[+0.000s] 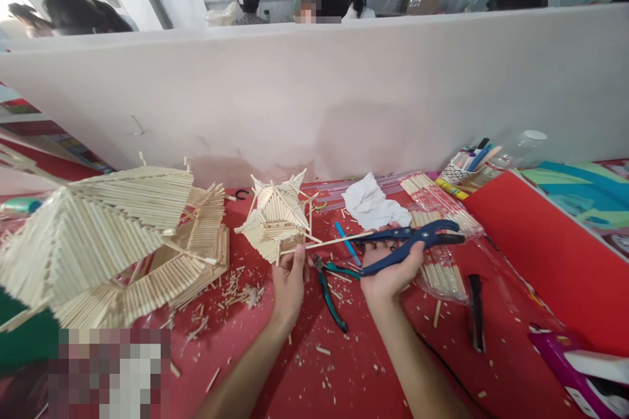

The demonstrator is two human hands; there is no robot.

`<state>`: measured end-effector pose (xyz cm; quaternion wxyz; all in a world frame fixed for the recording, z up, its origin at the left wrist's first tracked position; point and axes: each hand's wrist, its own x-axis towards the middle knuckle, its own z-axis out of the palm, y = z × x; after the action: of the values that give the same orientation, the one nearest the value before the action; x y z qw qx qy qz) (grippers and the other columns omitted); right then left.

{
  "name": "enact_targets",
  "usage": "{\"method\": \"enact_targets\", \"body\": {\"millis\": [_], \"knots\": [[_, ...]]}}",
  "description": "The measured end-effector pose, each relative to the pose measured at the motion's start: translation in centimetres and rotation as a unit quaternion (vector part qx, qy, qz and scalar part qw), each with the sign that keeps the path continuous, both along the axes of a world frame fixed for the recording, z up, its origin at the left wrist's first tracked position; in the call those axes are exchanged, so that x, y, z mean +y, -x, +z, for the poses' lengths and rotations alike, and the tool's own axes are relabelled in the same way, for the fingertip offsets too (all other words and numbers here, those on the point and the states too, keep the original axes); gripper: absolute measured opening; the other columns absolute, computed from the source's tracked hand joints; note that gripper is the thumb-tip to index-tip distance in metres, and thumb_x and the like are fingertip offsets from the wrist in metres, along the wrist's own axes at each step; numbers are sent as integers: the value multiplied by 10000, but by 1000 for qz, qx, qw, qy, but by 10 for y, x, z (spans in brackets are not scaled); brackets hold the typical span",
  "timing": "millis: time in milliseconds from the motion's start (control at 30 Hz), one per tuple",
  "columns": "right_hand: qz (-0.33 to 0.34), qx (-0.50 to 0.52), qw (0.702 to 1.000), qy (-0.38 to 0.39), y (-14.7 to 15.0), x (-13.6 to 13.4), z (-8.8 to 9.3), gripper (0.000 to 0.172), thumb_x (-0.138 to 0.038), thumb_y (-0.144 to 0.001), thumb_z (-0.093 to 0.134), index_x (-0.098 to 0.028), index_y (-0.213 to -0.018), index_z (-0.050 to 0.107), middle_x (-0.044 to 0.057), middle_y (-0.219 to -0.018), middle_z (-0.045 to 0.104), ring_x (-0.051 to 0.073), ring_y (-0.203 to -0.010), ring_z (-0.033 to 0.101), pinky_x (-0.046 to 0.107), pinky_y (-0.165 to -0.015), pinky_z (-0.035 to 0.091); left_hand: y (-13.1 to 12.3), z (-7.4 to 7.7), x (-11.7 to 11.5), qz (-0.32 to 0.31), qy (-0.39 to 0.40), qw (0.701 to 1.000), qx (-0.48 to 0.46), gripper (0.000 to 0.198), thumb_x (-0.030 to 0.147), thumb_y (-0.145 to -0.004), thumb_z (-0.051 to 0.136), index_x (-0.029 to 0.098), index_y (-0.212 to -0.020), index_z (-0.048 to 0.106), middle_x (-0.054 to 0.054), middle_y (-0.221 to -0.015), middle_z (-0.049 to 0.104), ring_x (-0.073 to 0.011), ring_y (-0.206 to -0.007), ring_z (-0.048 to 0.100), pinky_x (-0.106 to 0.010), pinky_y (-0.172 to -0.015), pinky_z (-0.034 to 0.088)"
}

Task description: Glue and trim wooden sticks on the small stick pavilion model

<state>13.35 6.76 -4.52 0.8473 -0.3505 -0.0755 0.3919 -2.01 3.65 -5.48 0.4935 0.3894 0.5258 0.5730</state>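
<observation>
My left hand [289,285] pinches a thin wooden stick [339,240] between thumb and fingers. The stick slants right, its far end at the blue tool. A small star-shaped stick model [275,213] with a pointed roof stands right behind that hand; whether the fingers touch it I cannot tell. Across my right palm lies a dark blue two-handled pliers-like tool [410,247], my right hand [390,275] closed around it, thumb on top. Green-handled cutting pliers [328,298] rest open on the red table between my hands.
A large stick-built model [113,236] fills the left side. Bundled sticks [442,268], crumpled white tissue [373,203], a blue pen [348,243], a black-handled tool [476,314] and a red board [555,255] lie around. Stick scraps litter the table. Several people sit beyond the white partition [314,91].
</observation>
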Motion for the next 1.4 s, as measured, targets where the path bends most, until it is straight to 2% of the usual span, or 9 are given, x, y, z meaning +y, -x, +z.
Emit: {"method": "enact_targets", "body": {"millis": [167,300,400,567,700,800,1133,1300,1400], "knots": [[-84,-103,991,-16,-46,12,4,519,-726,-810,530,-247,-960,660,63,-942,665,259,-956,656,385,-801,548,-1,0,-2,-2,0,1000,-24,541,636,-874,607,167,-604,594,34,-495,438,-83,-456,346,-239,-470,253],[-94,-282,951,82,-93,17,2,589,-748,-855,435,-230,-1072,615,48,-987,652,254,-943,636,414,-823,529,-3,2,-1,-5,-4,999,-38,530,626,-875,613,166,-613,599,37,-495,439,-78,-452,337,-230,-464,248],[9,-535,827,170,-123,13,0,563,-675,-871,516,-206,-1169,605,73,-1063,667,262,-974,621,434,-882,495,-5,3,-1,3,-10,999,-53,513,614,-863,637,164,-620,596,37,-514,460,-72,-454,340,-221,-460,253],[40,-798,529,286,-131,8,-8,577,-562,-882,599,-154,-1290,588,184,-1181,652,345,-1115,567,476,-967,407,-4,3,1,5,-27,998,-64,497,592,-857,658,162,-617,591,35,-534,492,-63,-446,353,-215,-448,264],[86,-846,399,343,-118,12,-17,591,-549,-905,584,-147,-1338,577,201,-1160,647,360,-1080,569,456,-941,387,-3,3,2,3,-40,997,-65,492,581,-849,672,162,-605,593,43,-510,464,-63,-444,351,-211,-449,271],[102,-847,380,358,-111,15,-22,619,-569,-904,581,-135,-1345,579,207,-1176,643,361,-1092,562,446,-949,377,-3,3,2,7,-41,996,-74,493,585,-828,692,160,-600,589,30,-541,507,-62,-446,360,-211,-441,273],[153,-848,444,248,-88,2,10,254,-348,-997,513,-174,-1008,699,117,-1041,708,242,-1009,639,319,-897,429,-2,2,2,0,-47,996,-72,498,593,-828,688,158,-601,600,32,-525,494,-64,-445,354,-210,-442,266],[288,-851,330,291,-49,-11,19,218,-360,-975,565,-205,-951,716,92,-970,752,252,-922,706,297,-740,455,-1,1,2,-5,-48,996,-81,499,592,-833,687,161,-596,599,36,-505,468,-66,-447,349,-210,-447,272],[287,-857,308,297,-32,-14,17,190,-328,-962,595,-179,-1000,707,127,-1035,746,265,-971,708,299,-763,464,-2,0,3,-1,-44,995,-92,497,598,-809,708,162,-594,601,38,-505,471,-64,-441,348,-208,-440,271]]}}
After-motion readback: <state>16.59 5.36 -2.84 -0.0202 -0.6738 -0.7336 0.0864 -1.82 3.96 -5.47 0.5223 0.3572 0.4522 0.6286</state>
